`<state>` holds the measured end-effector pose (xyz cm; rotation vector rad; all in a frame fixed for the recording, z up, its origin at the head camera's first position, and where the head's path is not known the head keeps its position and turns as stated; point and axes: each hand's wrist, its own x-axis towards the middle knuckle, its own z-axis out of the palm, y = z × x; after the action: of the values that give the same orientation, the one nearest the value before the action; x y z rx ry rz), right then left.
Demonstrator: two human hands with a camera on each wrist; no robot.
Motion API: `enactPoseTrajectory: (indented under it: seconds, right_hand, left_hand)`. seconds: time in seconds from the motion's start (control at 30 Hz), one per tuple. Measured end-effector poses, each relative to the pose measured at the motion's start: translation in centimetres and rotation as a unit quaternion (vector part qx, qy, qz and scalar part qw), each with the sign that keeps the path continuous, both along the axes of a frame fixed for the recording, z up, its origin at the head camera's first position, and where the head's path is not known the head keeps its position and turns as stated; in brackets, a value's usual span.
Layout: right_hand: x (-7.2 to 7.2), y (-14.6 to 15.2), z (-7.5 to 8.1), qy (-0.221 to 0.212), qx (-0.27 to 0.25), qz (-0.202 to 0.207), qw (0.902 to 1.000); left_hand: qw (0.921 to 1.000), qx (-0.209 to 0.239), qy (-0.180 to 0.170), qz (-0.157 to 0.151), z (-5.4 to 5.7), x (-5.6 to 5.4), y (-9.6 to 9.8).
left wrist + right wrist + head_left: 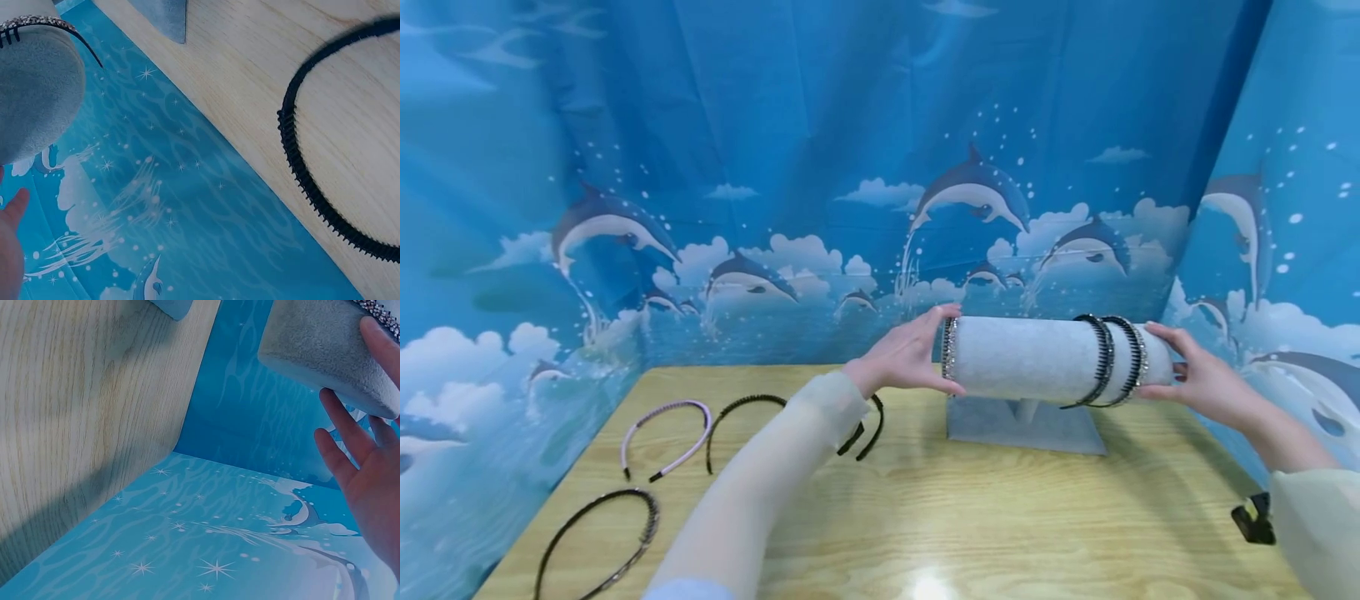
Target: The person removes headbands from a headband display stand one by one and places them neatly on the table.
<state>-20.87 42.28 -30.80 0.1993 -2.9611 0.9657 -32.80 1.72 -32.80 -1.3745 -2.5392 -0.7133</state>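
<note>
A grey plush headband stand (1022, 354), a horizontal roll on a flat base (1022, 427), stands on the table. My left hand (910, 350) spans the roll's left end, fingers on top and thumb lower at the front, beside a sparkly toothed headband (950, 350). At the right end my right hand (1213, 379) grips the roll between thumb and fingers; in the right wrist view the thumb (378, 340) lies along its side. Close to that hand, a black toothed headband (1105, 358) and a rhinestone-edged headband (1137, 358) sit around the roll.
On the wooden table (1000, 517), to the left, lie a lilac headband (662, 407), a black headband (741, 400) partly hidden by my left arm, and a dark decorated headband (598, 500). A dolphin-print blue curtain (820, 167) hangs behind and along the sides.
</note>
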Motion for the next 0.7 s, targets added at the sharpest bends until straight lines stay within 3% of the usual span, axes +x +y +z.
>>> enactPoseTrajectory:
  seconds: [0.27, 0.7]
  right_hand:
    - [-0.1, 0.1, 0.0, 0.003, -0.001, 0.002, 1.0000]
    - [0.0, -0.1, 0.0, -0.003, -0.002, 0.000, 1.0000]
  left_hand:
    - [0.9988, 0.027, -0.027, 0.031, -0.7, 0.1, -1.7]
    - [0.9880, 0.109, -0.077, 0.079, -3.0, 0.7, -3.4]
